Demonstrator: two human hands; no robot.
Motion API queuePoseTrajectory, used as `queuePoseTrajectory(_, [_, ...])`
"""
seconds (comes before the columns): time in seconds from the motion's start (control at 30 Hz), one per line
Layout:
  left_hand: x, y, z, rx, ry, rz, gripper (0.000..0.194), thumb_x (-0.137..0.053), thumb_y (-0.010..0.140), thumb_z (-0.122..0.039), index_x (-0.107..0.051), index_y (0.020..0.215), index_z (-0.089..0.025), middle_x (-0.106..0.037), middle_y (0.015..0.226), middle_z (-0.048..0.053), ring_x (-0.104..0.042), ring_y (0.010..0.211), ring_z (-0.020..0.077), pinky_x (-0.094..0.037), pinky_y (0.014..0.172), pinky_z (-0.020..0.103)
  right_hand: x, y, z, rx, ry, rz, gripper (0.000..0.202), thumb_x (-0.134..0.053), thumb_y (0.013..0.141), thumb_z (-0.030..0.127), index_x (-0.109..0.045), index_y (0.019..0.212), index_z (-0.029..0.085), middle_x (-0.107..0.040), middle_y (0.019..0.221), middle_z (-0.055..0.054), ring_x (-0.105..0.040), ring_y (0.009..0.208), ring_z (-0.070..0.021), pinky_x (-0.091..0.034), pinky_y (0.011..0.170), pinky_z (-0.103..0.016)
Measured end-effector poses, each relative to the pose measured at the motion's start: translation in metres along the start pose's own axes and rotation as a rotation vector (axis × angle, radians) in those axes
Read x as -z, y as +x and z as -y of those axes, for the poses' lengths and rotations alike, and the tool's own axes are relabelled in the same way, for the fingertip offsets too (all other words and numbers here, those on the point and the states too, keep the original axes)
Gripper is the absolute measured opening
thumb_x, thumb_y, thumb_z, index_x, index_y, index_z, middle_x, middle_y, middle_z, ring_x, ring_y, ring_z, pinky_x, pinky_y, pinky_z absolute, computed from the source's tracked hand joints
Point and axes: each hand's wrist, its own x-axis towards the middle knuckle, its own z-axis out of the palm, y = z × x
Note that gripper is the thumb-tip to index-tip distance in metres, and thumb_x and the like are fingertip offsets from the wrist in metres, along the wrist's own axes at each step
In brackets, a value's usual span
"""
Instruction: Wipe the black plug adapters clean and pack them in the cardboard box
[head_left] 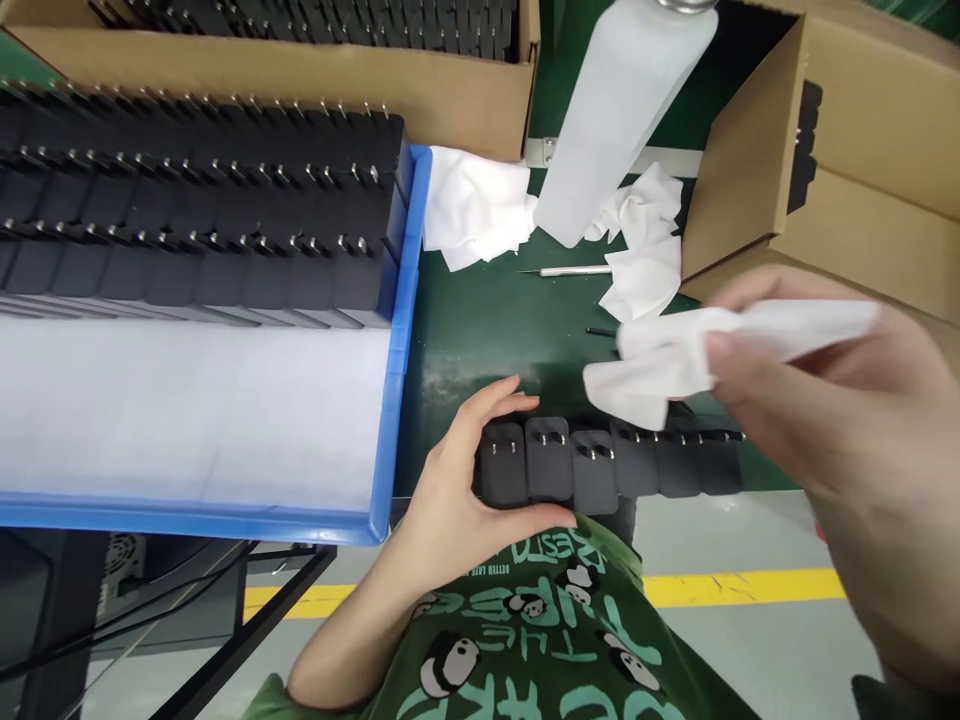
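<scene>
A row of several black plug adapters [549,460] with metal prongs lies along the near edge of the green table. Around the left end of that row is my left hand [469,490], its thumb and fingers spread apart at the near and far sides of the adapters; whether it presses on them I cannot tell. Above the right part of the row, my right hand [817,390] pinches a white cloth [675,355] between thumb and fingers. The cloth hangs out to the left of the hand.
A blue tray [399,370] at the left holds rows of black adapters. Behind it stands a cardboard box [300,75] of more. White cloths [480,205], a thin metal tool [574,271] and a white bottle [626,110] sit mid-table. An open carton [739,170] is at the right.
</scene>
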Motion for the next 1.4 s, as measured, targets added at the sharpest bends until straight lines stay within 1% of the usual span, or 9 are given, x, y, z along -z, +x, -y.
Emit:
queuePoseTrajectory(0.3, [0.007, 0.003, -0.007, 0.199, 0.062, 0.066, 0.105, -0.080, 0.078, -0.021, -0.011, 0.155, -0.037, -0.057, 0.141, 0.010, -0.065, 0.119, 0.0306, -0.062, 0.082, 0.035, -0.060, 0.050, 0.013, 0.278, -0.156, 0.810, 0.023, -0.056, 0.081, 0.001, -0.071, 0.081, 0.019, -0.070, 0.089, 0.002, -0.063, 0.075, -0.0099, -0.046, 0.065, -0.023])
queuePoseTrajectory(0.47, [0.006, 0.003, -0.004, 0.136, 0.037, 0.073, 0.112, -0.077, 0.075, -0.012, -0.005, 0.155, -0.040, -0.064, 0.131, 0.004, -0.072, 0.101, 0.0214, -0.061, 0.077, 0.029, -0.058, 0.061, 0.014, 0.279, -0.314, 0.883, 0.021, -0.056, 0.075, 0.003, -0.067, 0.071, 0.020, -0.063, 0.071, 0.003, -0.049, 0.054, -0.0077, -0.027, 0.045, -0.024])
queuePoseTrajectory(0.6, [0.006, 0.003, -0.005, 0.209, 0.024, 0.056, 0.099, -0.075, 0.075, -0.014, -0.019, 0.153, -0.040, -0.063, 0.134, 0.001, -0.069, 0.111, 0.0248, -0.061, 0.076, 0.029, -0.063, 0.066, 0.018, 0.262, -0.303, 0.933, 0.022, -0.055, 0.074, -0.003, -0.060, 0.068, 0.019, -0.066, 0.076, 0.004, -0.054, 0.062, -0.0079, -0.033, 0.052, -0.023])
queuePoseTrajectory(0.77, [0.007, 0.004, -0.005, 0.166, -0.006, 0.081, 0.109, -0.073, 0.076, -0.013, -0.004, 0.154, -0.046, -0.067, 0.127, -0.001, -0.070, 0.110, 0.0250, -0.063, 0.080, 0.036, -0.064, 0.063, 0.018, 0.282, -0.356, 0.912, 0.023, -0.051, 0.069, -0.002, -0.059, 0.069, 0.020, -0.061, 0.069, 0.005, -0.049, 0.056, -0.0079, -0.028, 0.048, -0.024])
queuePoseTrajectory(0.83, [0.007, 0.004, -0.004, 0.186, 0.009, 0.078, 0.101, -0.073, 0.075, -0.012, -0.016, 0.152, -0.041, -0.067, 0.126, 0.000, -0.070, 0.108, 0.0251, -0.063, 0.076, 0.033, -0.068, 0.061, 0.019, 0.277, -0.332, 0.914, 0.024, -0.050, 0.069, -0.004, -0.058, 0.068, 0.019, -0.063, 0.071, 0.005, -0.052, 0.059, -0.0080, -0.031, 0.050, -0.024])
queuePoseTrajectory(0.93, [0.006, 0.004, -0.003, 0.234, 0.054, 0.050, 0.091, -0.077, 0.072, -0.015, -0.030, 0.147, -0.034, -0.067, 0.125, 0.002, -0.072, 0.103, 0.0253, -0.062, 0.067, 0.029, -0.071, 0.060, 0.021, 0.259, -0.284, 0.917, 0.025, -0.050, 0.071, -0.007, -0.057, 0.068, 0.018, -0.067, 0.080, 0.005, -0.057, 0.069, -0.0083, -0.037, 0.056, -0.023])
queuePoseTrajectory(1.1, [0.006, 0.003, -0.001, 0.120, 0.042, 0.066, 0.113, -0.076, 0.073, -0.011, -0.006, 0.157, -0.039, -0.066, 0.128, 0.002, -0.069, 0.107, 0.0210, -0.058, 0.086, 0.032, -0.041, 0.065, 0.019, 0.297, -0.385, 0.844, 0.019, -0.060, 0.081, 0.008, -0.058, 0.065, 0.019, -0.055, 0.063, 0.005, -0.044, 0.052, -0.0062, -0.028, 0.046, -0.024])
queuePoseTrajectory(1.23, [0.006, 0.003, -0.001, 0.114, 0.030, 0.072, 0.115, -0.078, 0.072, -0.011, -0.007, 0.157, -0.040, -0.066, 0.127, 0.000, -0.068, 0.107, 0.0178, -0.054, 0.093, 0.029, -0.021, 0.063, 0.020, 0.142, -0.276, 0.712, 0.015, -0.063, 0.090, 0.024, -0.067, 0.077, 0.018, -0.061, 0.071, 0.004, -0.048, 0.058, -0.0066, -0.036, 0.052, -0.024])
queuePoseTrajectory(1.4, [0.006, 0.002, -0.001, 0.110, 0.049, 0.054, 0.115, -0.077, 0.073, -0.011, -0.006, 0.158, -0.040, -0.066, 0.127, -0.001, -0.067, 0.105, 0.0144, -0.054, 0.086, 0.022, -0.031, 0.050, 0.012, 0.018, -0.361, 0.870, 0.021, -0.057, 0.095, 0.027, -0.062, 0.076, 0.020, -0.062, 0.073, 0.004, -0.052, 0.064, -0.0090, -0.035, 0.052, -0.026])
